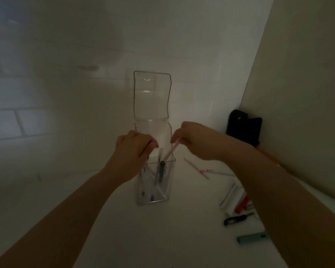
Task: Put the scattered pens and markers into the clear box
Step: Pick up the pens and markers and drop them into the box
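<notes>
1. The clear box (155,182) stands upright on the white worktop (182,229) at the centre of the frame, its hinged lid (151,95) swung open and standing up behind it against the tiled wall (46,93).
2. Inside the box several pens lean upright, among them a dark pen (161,172) with a clip; smaller bits lie at the bottom, too blurred to tell apart.
3. The left hand (132,149) is at the box's upper left rim, fingers curled shut around something thin and dark with a blue tip; what it is cannot be told.
4. The right hand (193,140) is above the box's upper right, pinching the top of a pale pink pen (170,150) whose lower end slants down into the box opening.
5. To the right of the box two thin white pens (197,169) lie crossed on the worktop.
6. At the lower right lie more pens and markers: white ones (229,196), a red one (243,205), a black one (236,219) and a green marker (252,237), partly hidden by the right forearm.
7. A black object (244,128) stands in the corner at the right.
</notes>
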Tool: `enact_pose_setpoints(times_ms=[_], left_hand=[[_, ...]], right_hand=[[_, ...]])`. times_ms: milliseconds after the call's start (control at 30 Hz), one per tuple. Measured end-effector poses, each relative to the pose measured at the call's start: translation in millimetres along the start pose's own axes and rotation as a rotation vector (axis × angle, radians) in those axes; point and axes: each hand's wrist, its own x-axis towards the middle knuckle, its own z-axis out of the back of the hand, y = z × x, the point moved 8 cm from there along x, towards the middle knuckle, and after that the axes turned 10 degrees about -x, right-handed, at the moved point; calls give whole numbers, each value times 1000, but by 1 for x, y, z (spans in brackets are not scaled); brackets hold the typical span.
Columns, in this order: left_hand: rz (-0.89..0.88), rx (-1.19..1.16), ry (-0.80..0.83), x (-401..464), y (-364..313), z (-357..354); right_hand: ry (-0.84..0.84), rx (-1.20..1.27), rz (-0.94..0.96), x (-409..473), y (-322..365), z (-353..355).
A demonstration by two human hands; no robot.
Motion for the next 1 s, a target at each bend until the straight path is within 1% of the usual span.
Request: enact_pose_setpoints(times_ms=[67,133,200,267,300,367,400,433,467,500,533,600,667,733,767,833,933,1000], left_hand=[[-59,101,46,-5,0,-6],[-81,116,64,-9,0,-6],[-60,73,18,-10,-2,1],[-65,39,-80,-13,-7,11],[-91,21,-125,-16,-14,13],[-185,-54,-152,-24,-34,9],[-227,-104,-121,-29,-44,1],[-248,-153,-54,-33,-53,-12],[-246,-196,44,-38,-61,-29],[-232,-228,154,-43,-66,-50],[-225,-244,255,-49,-72,-70],[-234,-242,407,-61,-82,-113],[-214,-217,507,-69,-91,-152],[-183,-182,565,-74,-100,-184],[-189,-171,574,-74,-107,-197],[-198,-107,577,-72,-123,-215],[-170,100,559,-64,-135,-234],[-145,189,568,-59,-136,-241]], right_hand=[[2,-15,34,11,9,-13],[40,9,63,13,12,-24],[113,50,87,8,11,-34],[125,103,84,-3,4,-34],[78,149,66,-11,-2,-25],[-123,284,9,-30,-24,4],[-208,364,-24,-44,-40,14],[-229,443,-78,-59,-57,16],[-197,515,-140,-75,-73,9],[-139,525,-183,-92,-85,-4],[-50,471,-219,-110,-95,-21],[119,274,-294,-150,-118,-58],[172,209,-398,-191,-140,-80],[138,185,-519,-227,-158,-92],[109,173,-546,-240,-162,-96],[90,175,-529,-255,-159,-109],[188,111,-476,-262,-149,-135],[120,10,-433,-261,-142,-138]])
